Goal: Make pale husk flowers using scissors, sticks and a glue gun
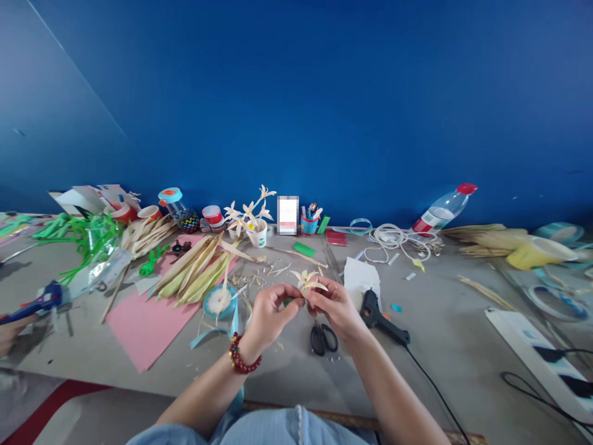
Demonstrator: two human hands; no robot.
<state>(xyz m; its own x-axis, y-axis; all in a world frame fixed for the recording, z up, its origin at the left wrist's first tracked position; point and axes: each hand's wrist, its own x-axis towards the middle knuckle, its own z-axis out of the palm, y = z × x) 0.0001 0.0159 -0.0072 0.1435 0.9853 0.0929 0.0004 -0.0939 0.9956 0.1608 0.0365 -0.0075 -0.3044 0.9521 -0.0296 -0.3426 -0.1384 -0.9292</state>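
Observation:
A pale corn-husk flower point(306, 280) is held up over the middle of the table, its petals spread at the top. My left hand point(277, 311) pinches low on the flower, where a bit of green shows between the fingers. My right hand point(334, 306) grips the flower from the other side, fingertips close to the left ones. The flower's base is mostly hidden by my fingers. Just below my hands lie black-handled scissors point(323, 340). A black glue gun point(382, 316) rests right of my right hand, and a blue tape roll point(219, 301) is left of my left hand.
Corn husks point(194, 272) lie on pink paper point(151, 327). At the back stand a white cup of husk flowers point(257, 235), a pen holder point(309, 221) and a tilted plastic bottle point(445, 210). A power strip point(537, 358) is at right; another person's hand point(13, 334) is at far left.

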